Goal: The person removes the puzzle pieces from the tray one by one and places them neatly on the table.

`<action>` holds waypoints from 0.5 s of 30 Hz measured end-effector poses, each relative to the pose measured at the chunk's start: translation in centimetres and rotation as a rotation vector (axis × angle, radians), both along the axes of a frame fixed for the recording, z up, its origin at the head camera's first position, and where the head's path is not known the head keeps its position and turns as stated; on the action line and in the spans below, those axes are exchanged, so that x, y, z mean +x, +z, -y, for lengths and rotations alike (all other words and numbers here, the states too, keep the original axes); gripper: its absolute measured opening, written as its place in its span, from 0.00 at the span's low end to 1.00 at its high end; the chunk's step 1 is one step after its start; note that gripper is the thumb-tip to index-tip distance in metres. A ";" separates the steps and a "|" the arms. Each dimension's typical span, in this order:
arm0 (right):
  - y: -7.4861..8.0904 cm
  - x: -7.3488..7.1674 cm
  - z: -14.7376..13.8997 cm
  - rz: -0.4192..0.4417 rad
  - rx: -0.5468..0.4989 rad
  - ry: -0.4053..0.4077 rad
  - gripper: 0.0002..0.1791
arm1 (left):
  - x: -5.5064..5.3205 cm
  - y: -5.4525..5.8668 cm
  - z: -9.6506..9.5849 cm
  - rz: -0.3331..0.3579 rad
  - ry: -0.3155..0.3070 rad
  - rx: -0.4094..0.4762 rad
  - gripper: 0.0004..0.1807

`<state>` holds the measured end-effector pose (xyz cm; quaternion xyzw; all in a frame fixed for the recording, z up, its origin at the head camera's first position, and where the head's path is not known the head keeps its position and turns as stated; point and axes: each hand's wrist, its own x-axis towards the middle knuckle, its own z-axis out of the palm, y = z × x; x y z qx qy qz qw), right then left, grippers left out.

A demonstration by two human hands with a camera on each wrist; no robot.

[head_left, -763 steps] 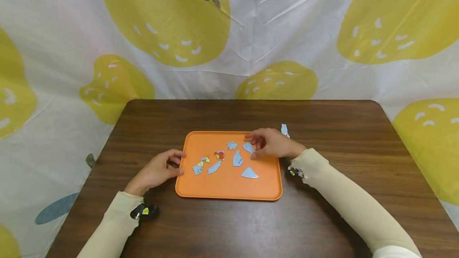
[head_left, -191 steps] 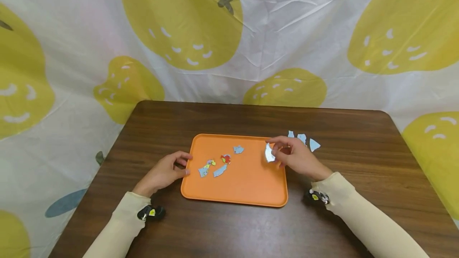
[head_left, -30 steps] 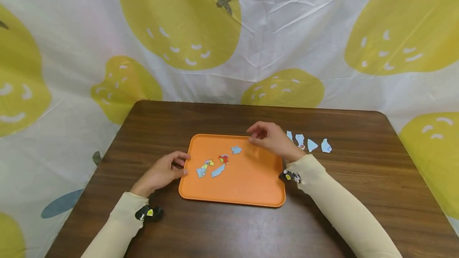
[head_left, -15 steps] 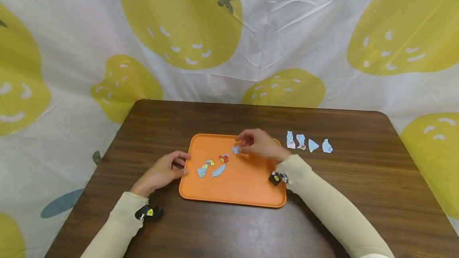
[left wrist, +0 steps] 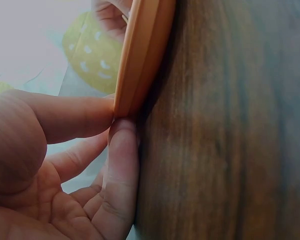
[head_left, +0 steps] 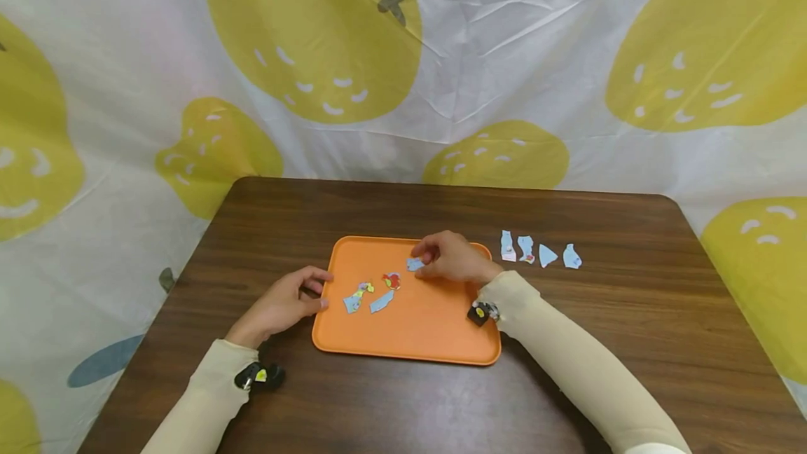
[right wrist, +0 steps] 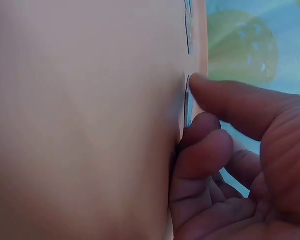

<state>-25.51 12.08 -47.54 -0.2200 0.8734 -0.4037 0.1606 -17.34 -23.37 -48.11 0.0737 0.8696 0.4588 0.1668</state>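
Observation:
An orange tray (head_left: pixel 403 335) lies on the dark wooden table. My left hand (head_left: pixel 280 303) holds its left rim; in the left wrist view the thumb and a finger pinch the edge. Over the tray's upper right part, my right hand (head_left: pixel 455 258) has thumb and fingers at opposite edges of a small light blue puzzle piece (head_left: pixel 413 264). That piece looks flat on the tray, partly covered by the fingers. Left of it lie a red piece (head_left: pixel 392 280), a yellow piece (head_left: pixel 364 289) touching a light blue one (head_left: pixel 352 303), and a slanted light blue piece (head_left: pixel 381 301).
Several light blue pieces stand apart in a row on the table right of the tray: a tall one (head_left: pixel 508 246), one with a red patch (head_left: pixel 526 249), a triangle (head_left: pixel 547 256) and a rounded one (head_left: pixel 571 256). A lemon-patterned cloth (head_left: pixel 353 146) hangs behind the table.
Several pieces have gone from the tray to the table on the right. In the last second my right hand came left and down to the small light blue piece. My left hand stayed.

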 end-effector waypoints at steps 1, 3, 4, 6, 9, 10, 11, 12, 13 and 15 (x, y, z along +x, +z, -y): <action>-0.1 0.0 0.0 -0.002 0.007 0.000 0.18 | 0.0 0.0 0.0 0.001 0.001 0.000 0.24; -0.2 -0.1 0.0 -0.010 0.014 0.000 0.17 | 0.1 0.0 0.1 0.004 0.001 0.001 0.24; -0.2 -0.1 0.0 -0.011 0.017 -0.006 0.16 | 0.1 0.0 0.1 0.005 -0.002 0.003 0.24; -0.2 0.0 0.0 -0.016 0.024 -0.016 0.14 | 0.1 0.0 0.1 0.004 -0.006 0.005 0.24; -0.1 0.1 0.0 -0.015 0.023 -0.026 0.11 | 0.1 0.0 0.2 -0.002 -0.014 0.006 0.24; 0.0 0.1 0.1 -0.013 0.024 -0.030 0.10 | 0.1 0.0 0.1 -0.004 -0.016 0.006 0.24; 0.1 0.2 0.1 -0.018 0.026 -0.031 0.10 | 0.1 0.0 0.2 -0.007 -0.018 0.004 0.24; 0.1 0.2 0.0 -0.023 0.027 -0.029 0.10 | 0.1 -0.1 0.2 -0.008 -0.020 0.002 0.24; 0.1 0.3 0.0 -0.031 0.028 -0.025 0.10 | 0.1 -0.1 0.2 -0.009 -0.021 0.001 0.24; 0.1 0.3 0.0 -0.050 0.036 -0.015 0.10 | 0.1 -0.1 0.1 -0.010 -0.024 -0.001 0.24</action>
